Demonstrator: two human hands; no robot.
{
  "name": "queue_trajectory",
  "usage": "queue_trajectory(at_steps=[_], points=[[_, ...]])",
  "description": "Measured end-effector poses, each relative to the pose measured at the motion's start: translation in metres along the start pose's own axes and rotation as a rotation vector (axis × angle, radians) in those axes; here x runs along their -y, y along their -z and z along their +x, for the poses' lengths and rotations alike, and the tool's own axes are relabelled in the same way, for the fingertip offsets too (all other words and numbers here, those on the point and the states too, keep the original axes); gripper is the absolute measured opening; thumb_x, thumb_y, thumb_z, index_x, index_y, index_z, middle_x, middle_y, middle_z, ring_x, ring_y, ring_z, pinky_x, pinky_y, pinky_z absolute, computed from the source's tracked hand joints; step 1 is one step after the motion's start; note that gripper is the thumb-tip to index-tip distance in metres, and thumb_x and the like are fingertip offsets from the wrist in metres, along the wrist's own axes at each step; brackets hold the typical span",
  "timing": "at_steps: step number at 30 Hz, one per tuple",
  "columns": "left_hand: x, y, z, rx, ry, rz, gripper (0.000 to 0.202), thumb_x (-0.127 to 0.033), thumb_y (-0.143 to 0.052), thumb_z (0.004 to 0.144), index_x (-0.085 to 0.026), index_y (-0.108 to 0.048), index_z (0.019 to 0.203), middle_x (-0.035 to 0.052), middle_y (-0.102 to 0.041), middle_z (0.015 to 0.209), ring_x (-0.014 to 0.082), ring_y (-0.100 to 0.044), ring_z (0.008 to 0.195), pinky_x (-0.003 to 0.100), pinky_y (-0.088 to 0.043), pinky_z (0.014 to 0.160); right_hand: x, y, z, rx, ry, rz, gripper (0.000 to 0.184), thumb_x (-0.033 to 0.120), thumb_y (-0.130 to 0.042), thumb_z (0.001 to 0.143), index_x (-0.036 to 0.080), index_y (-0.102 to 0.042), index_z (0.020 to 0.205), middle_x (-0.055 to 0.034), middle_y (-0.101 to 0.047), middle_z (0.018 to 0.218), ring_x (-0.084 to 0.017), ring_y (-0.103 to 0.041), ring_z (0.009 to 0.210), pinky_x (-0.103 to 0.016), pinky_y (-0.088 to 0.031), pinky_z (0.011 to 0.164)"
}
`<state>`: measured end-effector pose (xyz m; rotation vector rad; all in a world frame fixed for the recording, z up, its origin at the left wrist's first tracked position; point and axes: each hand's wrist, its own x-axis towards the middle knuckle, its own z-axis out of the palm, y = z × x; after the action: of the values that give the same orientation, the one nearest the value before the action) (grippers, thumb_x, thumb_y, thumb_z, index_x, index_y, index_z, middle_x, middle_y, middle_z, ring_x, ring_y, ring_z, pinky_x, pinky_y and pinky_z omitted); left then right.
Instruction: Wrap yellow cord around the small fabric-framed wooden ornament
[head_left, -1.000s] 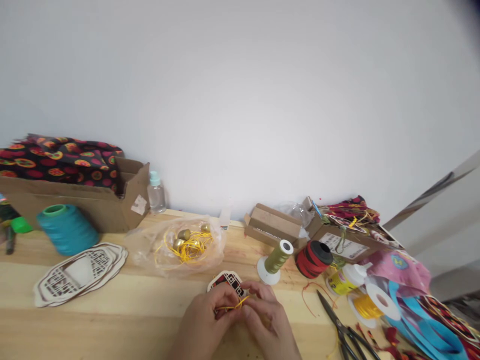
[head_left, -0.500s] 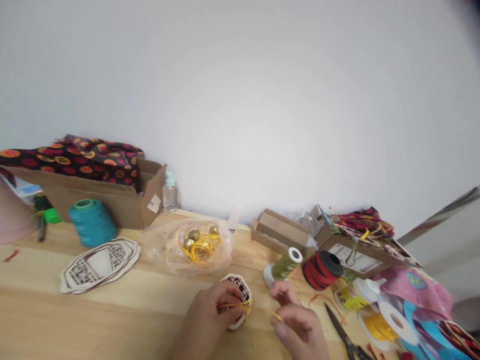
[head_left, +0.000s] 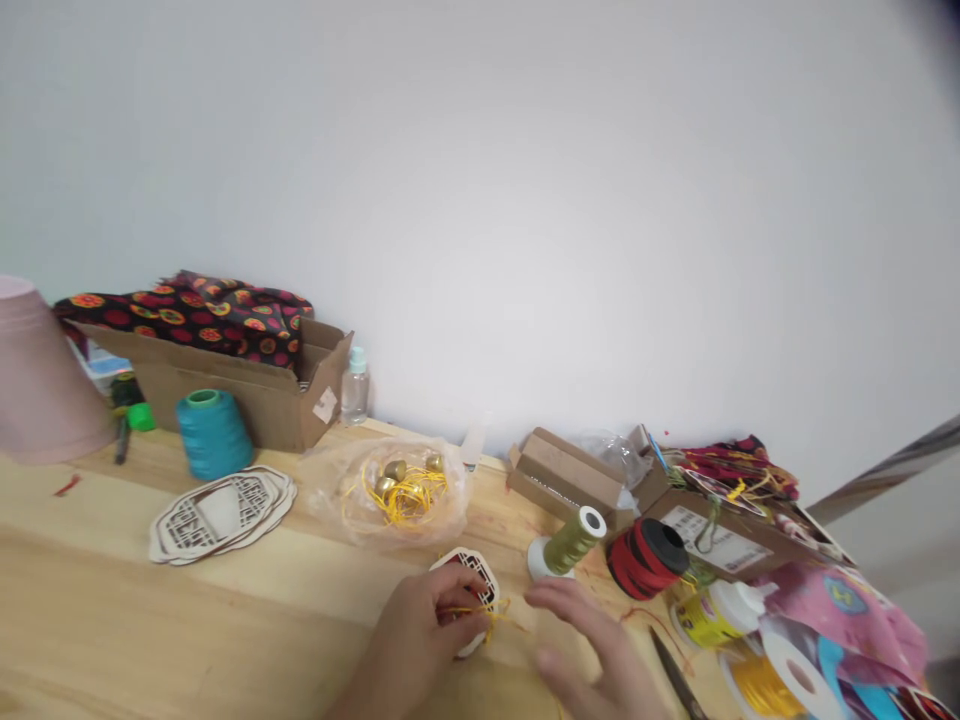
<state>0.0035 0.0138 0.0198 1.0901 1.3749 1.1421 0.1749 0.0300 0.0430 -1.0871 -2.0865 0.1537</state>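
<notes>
Left of centre, a stack of pale wooden lattice panels [head_left: 221, 505] is laid on the light wooden counter [head_left: 112, 620], with a clear plastic bag of gold bells and yellow cord [head_left: 397, 490] to its right. At bottom centre, a small white lattice ornament backed in red and black [head_left: 471, 585] is pinched with a thin yellow cord [head_left: 491, 610] by the closed fingers of the left hand [head_left: 416, 640]. Just beside it, the right hand [head_left: 592, 650] is held blurred, fingers spread open.

Craft worktable, thread spools [head_left: 214, 435], fretwork cutouts [head_left: 221, 507], boxed fabric [head_left: 196, 308], glue bottle [head_left: 718, 611]
</notes>
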Motion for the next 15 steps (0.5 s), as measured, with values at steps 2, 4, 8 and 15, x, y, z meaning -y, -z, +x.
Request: queue_trajectory(at_steps=[2,4,8,15], points=[[0.004,0.001,0.000,0.011,-0.018,-0.024,0.014,-0.015,-0.058,0.060,-0.015,-0.061,0.073,0.0023,-0.069,0.065,0.0177,-0.062,0.063,0.023,-0.046,0.058,-0.003,-0.027,0.006,0.166,0.044,0.166,0.030,0.038,-0.054,0.071,0.020,-0.055,0.094,-0.0040,-0.061,0.087,-0.015,-0.058,0.076,-0.021,-0.047,0.065],[0.010,0.002,0.001,0.019,-0.041,-0.042,0.014,-0.013,-0.057,0.060,-0.016,-0.061,0.074,0.0021,-0.069,0.067,0.0176,-0.063,0.065,0.022,-0.046,0.059,-0.006,-0.049,0.004,0.228,-0.039,0.296,0.028,0.035,-0.050,0.074,0.018,-0.054,0.097,-0.0042,-0.062,0.082,-0.014,-0.058,0.067,-0.019,-0.047,0.059],[0.019,0.001,0.005,-0.005,-0.054,-0.033,0.013,-0.014,-0.057,0.061,-0.016,-0.062,0.073,0.0030,-0.069,0.072,0.0183,-0.063,0.068,0.023,-0.047,0.061,-0.009,-0.068,-0.011,0.203,-0.142,0.310,0.027,0.036,-0.041,0.079,0.018,-0.061,0.079,-0.0021,-0.057,0.059,-0.012,-0.052,0.049,-0.018,-0.040,0.046],[0.025,-0.002,0.010,-0.028,-0.048,0.164,0.019,-0.031,-0.056,0.064,-0.016,-0.066,0.071,0.0032,-0.069,0.068,0.0187,-0.061,0.063,0.023,-0.046,0.057,-0.009,-0.056,-0.011,0.148,-0.153,0.219,0.031,0.035,-0.041,0.079,0.018,-0.065,0.068,0.0017,-0.039,0.049,-0.010,-0.043,0.042,-0.018,-0.032,0.040]])
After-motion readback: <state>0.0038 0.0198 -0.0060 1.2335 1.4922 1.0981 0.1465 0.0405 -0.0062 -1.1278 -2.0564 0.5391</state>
